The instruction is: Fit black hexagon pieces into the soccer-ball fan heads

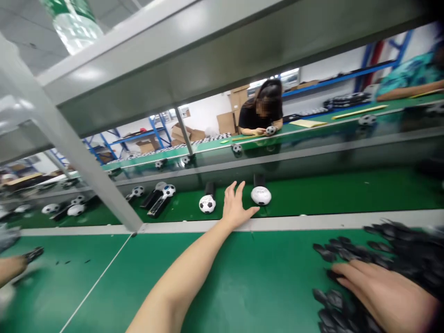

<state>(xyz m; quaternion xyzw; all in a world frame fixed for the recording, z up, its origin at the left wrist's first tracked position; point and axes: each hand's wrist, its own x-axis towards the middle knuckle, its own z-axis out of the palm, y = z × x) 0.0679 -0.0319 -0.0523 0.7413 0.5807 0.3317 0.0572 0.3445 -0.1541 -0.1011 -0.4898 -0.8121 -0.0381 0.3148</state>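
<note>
My left hand [236,206] reaches over the near rail onto the green belt, fingers spread and holding nothing. It is between two soccer-ball-patterned pieces with black handles: one ball piece [207,204] to its left, and a whiter ball piece [261,196] just right of its fingers. At the lower right, my right hand [385,289] is over a heap of small black leaf-shaped pieces [412,249]. Its thumb and fingers are closed around one small black piece [334,274], partly hidden by the fingertips.
More ball-headed pieces [169,190] lie along the belt [333,196] to the left. A slanted grey post [86,148] and overhead shelf [173,60] frame the bench. Another person's hand [12,270] holds a dark piece at far left. Across the belt, a person [261,111] handles a ball piece.
</note>
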